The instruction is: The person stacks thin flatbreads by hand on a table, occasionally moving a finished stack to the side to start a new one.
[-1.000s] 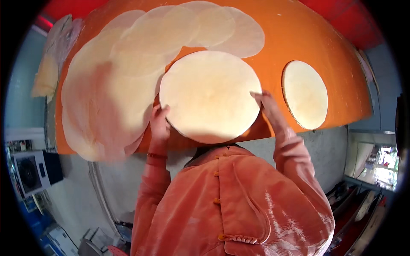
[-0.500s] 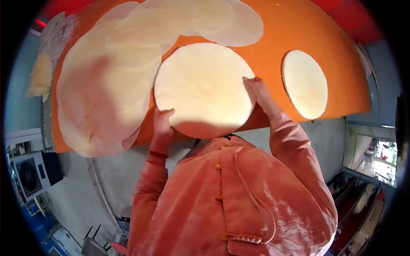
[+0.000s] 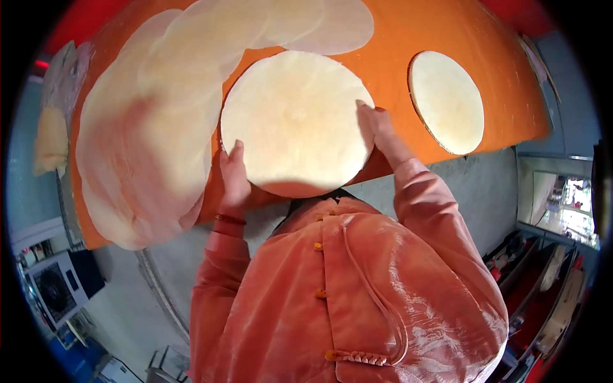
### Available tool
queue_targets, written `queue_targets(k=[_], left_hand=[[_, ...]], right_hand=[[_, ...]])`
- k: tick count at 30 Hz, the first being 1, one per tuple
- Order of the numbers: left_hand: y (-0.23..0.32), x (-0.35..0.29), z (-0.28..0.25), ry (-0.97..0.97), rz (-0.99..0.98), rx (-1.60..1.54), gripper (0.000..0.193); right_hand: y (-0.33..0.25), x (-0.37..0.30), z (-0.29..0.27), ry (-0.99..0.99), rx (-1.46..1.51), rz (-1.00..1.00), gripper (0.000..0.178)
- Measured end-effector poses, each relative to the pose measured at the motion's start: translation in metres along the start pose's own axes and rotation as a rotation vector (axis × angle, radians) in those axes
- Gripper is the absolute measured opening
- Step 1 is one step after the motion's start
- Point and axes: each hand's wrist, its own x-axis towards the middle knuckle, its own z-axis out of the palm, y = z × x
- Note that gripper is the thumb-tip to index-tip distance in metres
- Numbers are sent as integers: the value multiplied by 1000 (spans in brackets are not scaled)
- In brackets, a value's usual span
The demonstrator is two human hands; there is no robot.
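A large, pale, round dough disc (image 3: 297, 124) lies in front of me at the near edge of the orange table; whether it is one piece or a stack of thin sheets, I cannot tell. My left hand (image 3: 235, 179) closes on its lower left edge, thumb pointing up along the rim and fingers mostly hidden. On the right side my right hand (image 3: 381, 131) grips the rim, thumb on top and other fingers partly out of sight. To the right lies another pale disc (image 3: 447, 102), apart from my hand. Thin, translucent round sheets (image 3: 156, 83) overlap to the left and behind.
The orange tabletop (image 3: 504, 83) runs on past the right-hand disc. Crumpled clear plastic (image 3: 60, 83) and a pale folded piece (image 3: 51, 140) sit beyond the left edge. Below are a grey floor (image 3: 121, 281), a white appliance (image 3: 57, 287) and, at right, open drawers or trays (image 3: 539, 300).
The view has shifted, so table and discs appear farther left and higher. My left thumb has turned from pointing across the large disc to pointing up its rim. My right hand stays on the right rim.
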Motion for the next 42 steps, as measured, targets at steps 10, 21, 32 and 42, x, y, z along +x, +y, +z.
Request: queue_targets(k=[10, 21, 32, 42], left_hand=[[6, 9, -14, -198, -250, -297, 51], [39, -27, 32, -265, -195, -273, 51], [64, -39, 330, -790, 113, -157, 42], [-124, -3, 455, -332, 7, 423, 28]], right_hand=[[-12, -17, 4, 117, -405, -76, 34], [-39, -26, -20, -103, -182, -302, 34], [-257, -12, -300, 116, -226, -583, 32], [-83, 122, -478, 287, -139, -282, 24]])
